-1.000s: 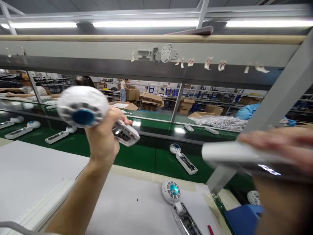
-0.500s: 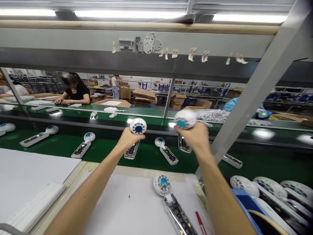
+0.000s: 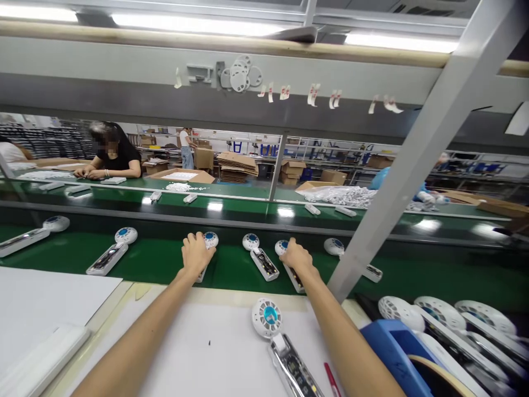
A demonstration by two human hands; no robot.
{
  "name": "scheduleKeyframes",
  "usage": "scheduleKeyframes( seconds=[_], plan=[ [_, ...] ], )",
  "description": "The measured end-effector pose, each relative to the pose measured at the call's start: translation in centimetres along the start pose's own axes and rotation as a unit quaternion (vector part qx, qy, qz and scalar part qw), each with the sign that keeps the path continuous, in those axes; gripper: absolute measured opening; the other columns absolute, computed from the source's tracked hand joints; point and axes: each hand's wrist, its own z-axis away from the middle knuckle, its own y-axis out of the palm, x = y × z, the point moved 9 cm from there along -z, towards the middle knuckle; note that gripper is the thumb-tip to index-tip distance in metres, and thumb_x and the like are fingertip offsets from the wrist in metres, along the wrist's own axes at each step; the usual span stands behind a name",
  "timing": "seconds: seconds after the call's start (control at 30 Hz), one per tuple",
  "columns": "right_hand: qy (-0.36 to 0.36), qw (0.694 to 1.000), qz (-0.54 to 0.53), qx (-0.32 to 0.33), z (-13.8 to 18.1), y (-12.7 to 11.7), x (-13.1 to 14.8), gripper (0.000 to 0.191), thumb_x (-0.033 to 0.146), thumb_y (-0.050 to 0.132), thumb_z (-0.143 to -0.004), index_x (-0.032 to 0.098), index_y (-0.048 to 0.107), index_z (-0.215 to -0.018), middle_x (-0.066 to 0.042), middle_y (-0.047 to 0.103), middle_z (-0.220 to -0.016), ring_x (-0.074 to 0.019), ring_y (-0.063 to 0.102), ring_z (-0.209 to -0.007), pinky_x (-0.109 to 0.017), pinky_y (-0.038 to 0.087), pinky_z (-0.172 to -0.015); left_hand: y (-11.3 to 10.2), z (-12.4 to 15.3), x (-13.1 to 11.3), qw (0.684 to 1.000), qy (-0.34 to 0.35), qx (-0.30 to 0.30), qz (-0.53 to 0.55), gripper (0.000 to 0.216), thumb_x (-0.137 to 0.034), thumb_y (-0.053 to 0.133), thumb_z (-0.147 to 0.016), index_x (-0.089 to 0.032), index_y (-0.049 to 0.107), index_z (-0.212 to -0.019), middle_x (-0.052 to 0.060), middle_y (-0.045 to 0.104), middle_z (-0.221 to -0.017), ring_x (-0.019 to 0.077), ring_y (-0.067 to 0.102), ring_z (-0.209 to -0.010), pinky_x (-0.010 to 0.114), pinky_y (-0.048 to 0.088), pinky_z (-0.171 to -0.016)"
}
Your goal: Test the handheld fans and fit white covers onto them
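Note:
My left hand (image 3: 195,255) is closed on a white handheld device (image 3: 211,239) with a round vented head and a blue centre, down on the green conveyor belt. Most of its handle is hidden behind my fingers. A second device of the same kind (image 3: 281,247) lies on the belt with my right hand (image 3: 298,257) gripping it by the head and neck; its open handle points toward me. Between my hands rests another such device (image 3: 264,263), a circuit board showing in its handle. Nearer me, one more device (image 3: 267,318) lies on the white work surface (image 3: 198,369).
A slanted metal post (image 3: 380,182) stands right of my right arm. A blue bin (image 3: 384,336) and several devices (image 3: 440,314) fill the right side. A red pen (image 3: 332,379) lies on the work surface. Co-workers (image 3: 119,149) sit across the belt (image 3: 157,264).
Both hands have come down with their devices, from above the belt onto it. My right hand has also moved left. The view has shifted slightly.

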Motion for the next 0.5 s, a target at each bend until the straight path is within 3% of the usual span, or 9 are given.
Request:
scheduleKeyframes(
  seconds=[0.07,0.13,0.23,0.37,0.5],
  plan=[
    [-0.014,1.000,0.003,-0.019,0.6,-0.4,0.8,0.044,0.036,0.062,-0.096,0.016,0.053,-0.135,-0.012,0.053,-0.136,-0.0271,0.056,-0.120,-0.050,0.049,-0.100,-0.4,0.1,-0.9,1.000,0.016,0.004,0.014,0.048,-0.036,0.064,-0.092,-0.018,0.052,-0.135,0.013,0.042,-0.148,0.0336,0.041,-0.135,0.058,0.035,-0.111],
    [-0.056,0.998,-0.006,-0.029,1.3,-0.8,2.6,0.045,0.037,0.060,-0.097,0.017,0.052,-0.137,-0.013,0.048,-0.144,-0.0291,0.051,-0.127,-0.052,0.045,-0.105,0.0,0.1,-1.8,0.998,0.018,0.045,0.043,0.042,-0.036,0.063,-0.093,-0.018,0.056,-0.131,0.012,0.048,-0.144,0.0311,0.047,-0.131,0.055,0.040,-0.108],
    [-0.131,0.990,-0.030,0.048,2.4,0.8,6.1,0.037,0.040,0.061,-0.098,0.015,0.060,-0.125,-0.011,0.059,-0.130,-0.0243,0.060,-0.115,-0.046,0.051,-0.099,2.3,0.9,-2.2,0.981,-0.019,0.159,0.108,0.032,-0.036,0.063,-0.095,-0.016,0.063,-0.120,0.010,0.062,-0.125,0.0247,0.061,-0.113,0.047,0.052,-0.096],
    [-0.147,0.974,-0.051,0.167,3.7,4.0,9.2,0.030,0.038,0.065,-0.096,0.012,0.065,-0.110,-0.006,0.066,-0.105,-0.0177,0.066,-0.091,-0.034,0.057,-0.080,5.8,3.6,-2.6,0.927,-0.099,0.284,0.224,0.035,-0.042,0.059,-0.097,-0.013,0.062,-0.118,0.009,0.066,-0.109,0.0188,0.066,-0.091,0.038,0.058,-0.080],
    [-0.172,0.955,-0.108,0.217,5.1,4.3,11.5,0.028,0.038,0.064,-0.097,0.011,0.065,-0.106,-0.005,0.066,-0.098,-0.0145,0.066,-0.082,-0.030,0.058,-0.072,7.1,5.8,-4.2,0.856,-0.148,0.336,0.363,0.040,-0.048,0.056,-0.098,-0.013,0.061,-0.118,0.008,0.067,-0.104,0.0173,0.067,-0.085,0.036,0.059,-0.075]
  ],
)
